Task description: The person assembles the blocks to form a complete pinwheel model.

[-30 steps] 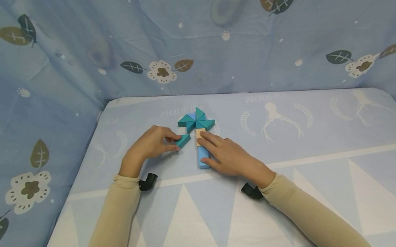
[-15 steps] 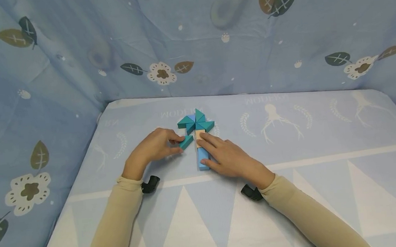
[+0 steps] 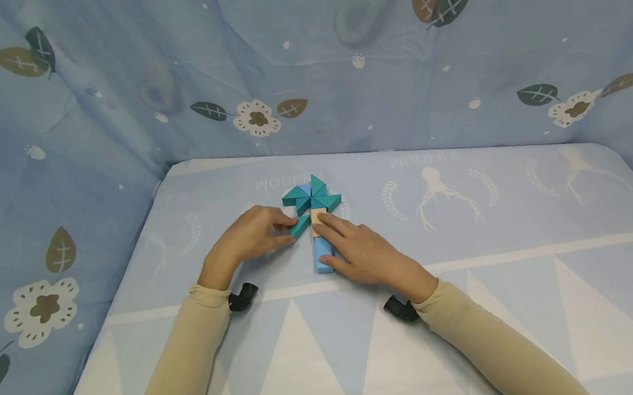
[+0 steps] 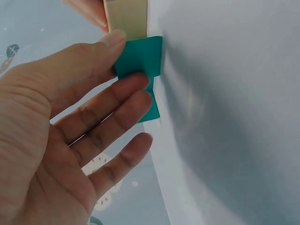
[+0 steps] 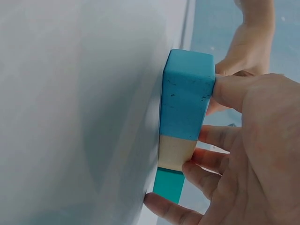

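Between thumb and fingers, my left hand (image 3: 249,236) pinches a teal triangular block (image 3: 299,226). One end of this block sits right at the left side of a natural-wood block (image 5: 177,152). My right hand (image 3: 368,254) rests on a column of blocks, fingertips on the wood block and thumb on the blue block (image 5: 185,101) at the near end. Beyond the column lies a pinwheel of several teal triangular blocks (image 3: 320,188), with a lighter blue triangle (image 3: 305,188) at its upper left. The fingers partly cover the wood block in the head view.
The blocks lie on a table with a pale blue and white patterned cover (image 3: 507,306). A blue printed curtain (image 3: 332,121) rises behind it and on the left. A black wrist mount (image 3: 243,297) is on the left wrist, another black mount (image 3: 401,308) on the right.
My left hand has moved slightly right with the teal triangular block, bringing it up close to the column. The right hand stays on the column.
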Demonstrator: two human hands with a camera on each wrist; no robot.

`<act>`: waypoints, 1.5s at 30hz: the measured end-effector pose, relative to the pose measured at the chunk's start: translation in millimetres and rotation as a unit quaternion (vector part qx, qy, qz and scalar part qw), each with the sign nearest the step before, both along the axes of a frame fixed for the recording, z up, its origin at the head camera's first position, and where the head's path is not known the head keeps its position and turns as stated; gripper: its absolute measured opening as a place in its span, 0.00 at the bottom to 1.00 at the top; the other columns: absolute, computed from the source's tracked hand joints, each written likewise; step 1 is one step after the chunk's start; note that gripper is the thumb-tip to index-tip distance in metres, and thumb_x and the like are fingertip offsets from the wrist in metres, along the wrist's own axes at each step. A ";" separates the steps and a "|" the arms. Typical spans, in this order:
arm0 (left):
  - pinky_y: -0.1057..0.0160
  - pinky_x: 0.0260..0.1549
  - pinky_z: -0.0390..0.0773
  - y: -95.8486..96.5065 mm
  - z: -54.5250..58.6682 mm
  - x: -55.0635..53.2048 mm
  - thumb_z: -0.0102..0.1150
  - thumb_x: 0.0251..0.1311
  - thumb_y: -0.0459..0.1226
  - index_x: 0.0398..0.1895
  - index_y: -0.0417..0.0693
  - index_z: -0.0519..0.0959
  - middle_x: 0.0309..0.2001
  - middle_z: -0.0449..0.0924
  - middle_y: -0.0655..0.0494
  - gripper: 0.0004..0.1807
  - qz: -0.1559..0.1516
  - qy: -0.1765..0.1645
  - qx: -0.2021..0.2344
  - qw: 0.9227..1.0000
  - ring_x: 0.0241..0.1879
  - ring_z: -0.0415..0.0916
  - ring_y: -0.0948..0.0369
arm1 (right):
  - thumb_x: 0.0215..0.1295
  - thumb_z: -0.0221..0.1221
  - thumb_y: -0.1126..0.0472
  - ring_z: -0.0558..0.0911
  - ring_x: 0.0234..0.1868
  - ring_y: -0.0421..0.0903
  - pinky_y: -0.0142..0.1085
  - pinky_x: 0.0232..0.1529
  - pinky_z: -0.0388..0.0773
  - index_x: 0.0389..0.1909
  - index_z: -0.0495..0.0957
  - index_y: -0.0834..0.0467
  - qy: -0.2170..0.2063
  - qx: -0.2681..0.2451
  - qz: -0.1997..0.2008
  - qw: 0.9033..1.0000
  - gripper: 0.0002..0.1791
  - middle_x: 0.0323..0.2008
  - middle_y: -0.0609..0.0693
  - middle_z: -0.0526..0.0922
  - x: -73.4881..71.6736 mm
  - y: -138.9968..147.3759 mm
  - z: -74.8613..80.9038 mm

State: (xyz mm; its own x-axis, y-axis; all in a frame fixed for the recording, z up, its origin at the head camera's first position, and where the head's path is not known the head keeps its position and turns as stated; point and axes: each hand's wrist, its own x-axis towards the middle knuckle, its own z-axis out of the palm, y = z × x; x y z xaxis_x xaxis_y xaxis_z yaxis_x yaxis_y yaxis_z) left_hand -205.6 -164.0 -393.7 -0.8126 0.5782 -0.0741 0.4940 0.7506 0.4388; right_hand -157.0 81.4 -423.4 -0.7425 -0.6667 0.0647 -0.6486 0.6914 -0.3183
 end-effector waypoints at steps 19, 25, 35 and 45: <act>0.61 0.34 0.78 15.3 -5.6 -0.9 0.64 0.63 0.40 0.58 0.44 0.80 0.43 0.86 0.52 0.21 0.001 0.087 -0.013 0.996 0.34 0.79 0.61 | 0.74 0.50 0.44 0.61 0.74 0.52 0.54 0.55 0.76 0.75 0.58 0.56 0.001 0.015 -0.007 1.000 0.35 0.76 0.55 0.54 -1.9 -0.1 5.4; 0.61 0.31 0.76 19.5 -7.8 -1.0 0.64 0.63 0.40 0.58 0.45 0.80 0.46 0.86 0.49 0.20 0.005 0.112 -0.014 0.994 0.33 0.79 0.60 | 0.73 0.51 0.44 0.61 0.74 0.53 0.54 0.54 0.77 0.74 0.59 0.56 0.005 0.006 -0.007 1.000 0.35 0.76 0.56 0.55 -1.4 1.4 4.3; 0.54 0.46 0.81 19.7 -8.9 -0.9 0.62 0.65 0.43 0.61 0.43 0.78 0.51 0.84 0.47 0.23 0.003 0.097 -0.008 0.995 0.47 0.82 0.54 | 0.74 0.51 0.44 0.62 0.74 0.53 0.53 0.53 0.77 0.74 0.59 0.56 0.007 0.005 -0.006 1.000 0.34 0.76 0.56 0.55 -1.4 1.9 1.7; 0.58 0.37 0.79 17.8 -12.1 0.2 0.61 0.65 0.41 0.57 0.46 0.81 0.43 0.86 0.52 0.18 -0.008 0.087 0.011 0.996 0.37 0.80 0.59 | 0.74 0.50 0.44 0.62 0.74 0.53 0.53 0.55 0.76 0.74 0.59 0.57 0.009 0.009 -0.004 1.000 0.34 0.76 0.56 0.55 0.1 -0.3 0.7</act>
State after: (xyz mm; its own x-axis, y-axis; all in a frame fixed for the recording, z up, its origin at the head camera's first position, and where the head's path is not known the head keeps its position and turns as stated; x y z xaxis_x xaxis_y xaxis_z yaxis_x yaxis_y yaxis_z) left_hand -205.4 -146.2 -405.9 -0.8028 0.5909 0.0800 0.5756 0.7330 0.3625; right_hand -156.9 81.0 -422.6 -0.7467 -0.6619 0.0655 -0.6483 0.7022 -0.2943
